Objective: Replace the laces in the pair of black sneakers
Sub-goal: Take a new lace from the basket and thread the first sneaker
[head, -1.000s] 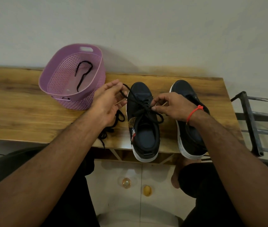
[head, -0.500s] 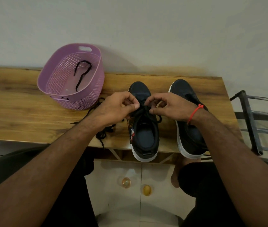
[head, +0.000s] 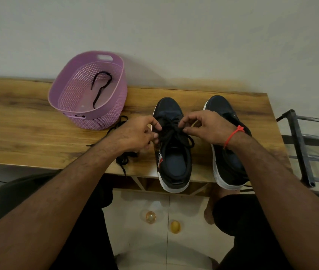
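Observation:
Two black sneakers with white soles stand side by side on the wooden table (head: 28, 133), toes toward the wall. The left sneaker (head: 174, 162) carries a black lace (head: 171, 133) across its eyelets. My left hand (head: 135, 135) pinches that lace at the shoe's left side, and my right hand (head: 207, 127) pinches it at the right side, thumb and forefinger together. The right sneaker (head: 225, 172) lies partly under my right wrist. A loose black lace (head: 122, 159) trails on the table beside my left wrist.
A purple perforated basket (head: 104, 117) stands at the back left of the table with one black lace (head: 101, 86) inside. A dark metal rack (head: 300, 149) is just past the table's right end. Tiled floor lies below, with two small round objects (head: 162, 222).
My left hand came in from the left, where it held the lace pulled out, to the sneaker's eyelets. Both hands now sit close together over the left sneaker's lacing.

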Tool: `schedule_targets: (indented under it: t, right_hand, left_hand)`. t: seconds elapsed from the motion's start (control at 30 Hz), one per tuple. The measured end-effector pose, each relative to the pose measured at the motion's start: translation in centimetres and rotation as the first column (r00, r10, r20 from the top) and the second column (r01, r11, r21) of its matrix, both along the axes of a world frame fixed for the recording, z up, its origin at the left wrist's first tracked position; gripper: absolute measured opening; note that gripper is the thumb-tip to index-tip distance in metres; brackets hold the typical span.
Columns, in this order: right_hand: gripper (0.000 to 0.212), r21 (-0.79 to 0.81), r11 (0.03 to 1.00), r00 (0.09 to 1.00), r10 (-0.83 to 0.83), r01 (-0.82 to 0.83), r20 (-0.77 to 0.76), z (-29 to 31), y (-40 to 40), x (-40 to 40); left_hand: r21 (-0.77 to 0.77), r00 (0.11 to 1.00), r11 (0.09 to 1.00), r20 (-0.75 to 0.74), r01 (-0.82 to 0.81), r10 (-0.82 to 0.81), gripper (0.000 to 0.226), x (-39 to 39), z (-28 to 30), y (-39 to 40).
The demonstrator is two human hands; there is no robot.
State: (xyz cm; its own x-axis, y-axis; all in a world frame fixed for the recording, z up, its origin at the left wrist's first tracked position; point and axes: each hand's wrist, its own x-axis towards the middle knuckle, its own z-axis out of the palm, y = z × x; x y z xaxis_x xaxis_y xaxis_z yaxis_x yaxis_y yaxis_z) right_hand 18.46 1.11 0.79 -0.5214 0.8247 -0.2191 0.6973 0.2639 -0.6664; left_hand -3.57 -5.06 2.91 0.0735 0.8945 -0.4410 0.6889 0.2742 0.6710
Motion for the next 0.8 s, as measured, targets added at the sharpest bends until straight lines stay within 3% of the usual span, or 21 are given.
schedule_targets:
  t: [0.2, 0.4, 0.6, 0.8]
  right_hand:
    - [0.008, 0.045, 0.998, 0.999, -0.053, 0.053, 0.003, -0.3, 0.0, -0.1]
    - [0.007, 0.073, 0.995, 0.997, -0.070, 0.071, -0.022, -0.4, 0.1, -0.2]
    - [0.012, 0.073, 0.995, 0.998, -0.061, 0.063, -0.030, -0.4, 0.0, -0.3]
    - [0.017, 0.059, 0.995, 0.995, -0.083, 0.086, -0.051, -0.3, 0.1, -0.2]
  left_hand:
    - [-0.029, 0.975, 0.996, -0.203, 0.085, -0.089, 0.019, -0.9, -1.2, 0.3]
    - [-0.116, 0.873, 0.971, -0.424, 0.209, -0.239, 0.016, -2.0, -1.7, 0.4]
    - [-0.056, 0.871, 0.983, -0.458, 0.172, -0.179, 0.011, -2.0, -2.1, 0.5]
    - [-0.020, 0.919, 0.998, -0.390, 0.062, -0.065, 0.015, -1.3, -2.5, 0.8]
